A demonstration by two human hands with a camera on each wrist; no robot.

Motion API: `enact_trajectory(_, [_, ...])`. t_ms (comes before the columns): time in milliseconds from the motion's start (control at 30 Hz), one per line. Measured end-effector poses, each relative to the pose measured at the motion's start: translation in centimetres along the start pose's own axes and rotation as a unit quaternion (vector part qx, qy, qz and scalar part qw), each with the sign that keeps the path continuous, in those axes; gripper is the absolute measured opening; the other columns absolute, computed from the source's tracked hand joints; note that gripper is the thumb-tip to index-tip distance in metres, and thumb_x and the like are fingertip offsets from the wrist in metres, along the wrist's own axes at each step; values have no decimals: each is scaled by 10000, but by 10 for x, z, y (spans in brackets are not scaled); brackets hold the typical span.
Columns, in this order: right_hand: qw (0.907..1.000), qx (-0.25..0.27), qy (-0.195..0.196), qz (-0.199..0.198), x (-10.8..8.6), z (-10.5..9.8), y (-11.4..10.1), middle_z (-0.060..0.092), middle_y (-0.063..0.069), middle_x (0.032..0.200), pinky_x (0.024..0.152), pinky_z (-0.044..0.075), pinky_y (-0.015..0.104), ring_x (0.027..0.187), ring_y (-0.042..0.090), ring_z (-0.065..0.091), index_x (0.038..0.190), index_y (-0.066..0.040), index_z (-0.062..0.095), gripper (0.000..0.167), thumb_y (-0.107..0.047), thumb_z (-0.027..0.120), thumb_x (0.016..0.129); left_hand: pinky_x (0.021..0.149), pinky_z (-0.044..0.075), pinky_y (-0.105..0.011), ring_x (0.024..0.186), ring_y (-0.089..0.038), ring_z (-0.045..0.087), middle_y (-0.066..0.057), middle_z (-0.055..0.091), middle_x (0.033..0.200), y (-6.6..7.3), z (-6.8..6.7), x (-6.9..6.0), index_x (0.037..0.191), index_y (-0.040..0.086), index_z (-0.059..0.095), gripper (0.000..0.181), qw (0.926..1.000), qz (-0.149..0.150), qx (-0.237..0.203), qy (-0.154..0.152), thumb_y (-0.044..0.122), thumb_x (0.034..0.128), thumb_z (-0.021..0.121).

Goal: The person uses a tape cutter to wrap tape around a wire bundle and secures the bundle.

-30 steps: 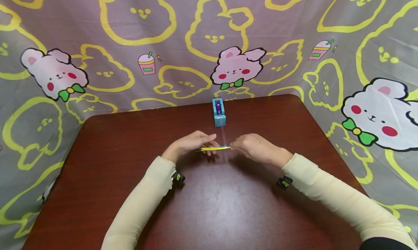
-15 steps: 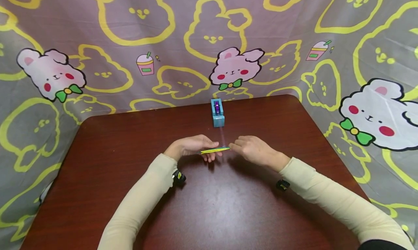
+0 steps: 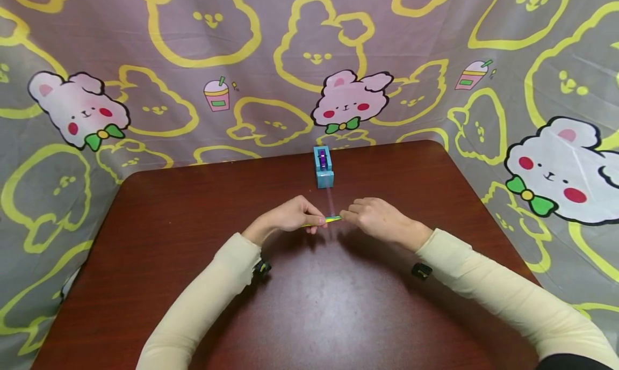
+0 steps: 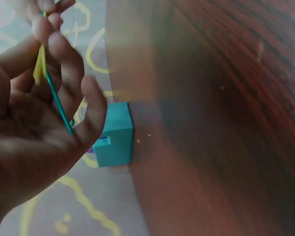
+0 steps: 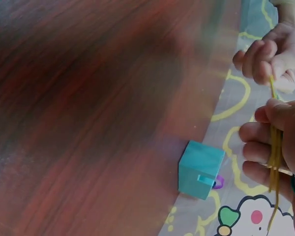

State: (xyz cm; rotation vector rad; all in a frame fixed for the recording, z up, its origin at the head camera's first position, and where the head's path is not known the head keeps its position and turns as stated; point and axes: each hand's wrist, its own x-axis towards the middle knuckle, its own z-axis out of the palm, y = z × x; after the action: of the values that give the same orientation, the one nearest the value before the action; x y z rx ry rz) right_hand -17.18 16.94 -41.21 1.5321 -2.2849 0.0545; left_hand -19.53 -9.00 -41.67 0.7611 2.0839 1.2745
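A small bundle of thin yellow and green strands [image 3: 332, 219] is held above the table between my two hands; their exact kind is unclear. My left hand [image 3: 292, 214] pinches the bundle between thumb and fingers. Its yellow and green ends [image 4: 55, 98] trail across the palm in the left wrist view. At the bundle's other end, the fingertips of my right hand [image 3: 379, 222] pinch it. Several loose yellow lengths [image 5: 276, 147] hang along the right fingers in the right wrist view. The fingers hide much of the bundle.
Behind the hands, a blue tape dispenser [image 3: 324, 178] with a purple core stands on the dark wooden table [image 3: 309, 305]. A pale streak runs from it toward the hands; I cannot tell whether it is tape or reflection. Patterned cloth [image 3: 271, 42] surrounds the table's back and sides.
The left thumb, earlier raised off the strands, has come down and now pinches them nearer the right hand. The right hand keeps its pinch almost in place.
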Motion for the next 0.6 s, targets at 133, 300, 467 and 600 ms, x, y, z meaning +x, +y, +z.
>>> enact_trajectory(133, [9947, 926, -218, 392, 1, -4, 4, 669, -1, 782, 630, 517, 298, 694, 125, 593, 1012, -54, 745, 182, 55, 718, 869, 547, 377, -228, 580, -91, 498, -118, 677, 679, 6, 10, -6, 988, -24, 778, 179, 9861, 462, 1435, 700, 105, 988, 655])
enact_trajectory(300, [9398, 3152, -612, 1170, 4, -2, 15, 750, 23, 882, 659, 549, 279, 748, 121, 679, 1013, -55, 781, 100, -76, 725, 933, 671, 469, -305, 680, -71, 606, 7, 727, 793, 6, 18, -12, 951, 97, 805, 115, 9079, 1511, 3600, 1524, 157, 956, 707])
enact_trajectory(467, [8059, 5432, -1394, 1897, 6, 10, 35, 732, 156, 814, 637, 547, 368, 690, 310, 678, 1046, 31, 750, 250, -194, 647, 1005, 709, 441, -374, 688, -149, 598, 33, 651, 718, -3, 21, -14, 841, 119, 747, 113, 8284, 2359, 4677, 1983, 155, 944, 718])
enact_trajectory(600, [6371, 7024, -1952, 2502, 2, 30, 52, 730, 202, 873, 760, 568, 425, 742, 301, 700, 1222, 157, 622, 472, -270, 471, 1088, 760, 443, -360, 719, -162, 597, 32, 638, 715, -9, 24, -14, 837, 126, 718, 102, 7816, 2692, 5166, 2232, 144, 937, 720])
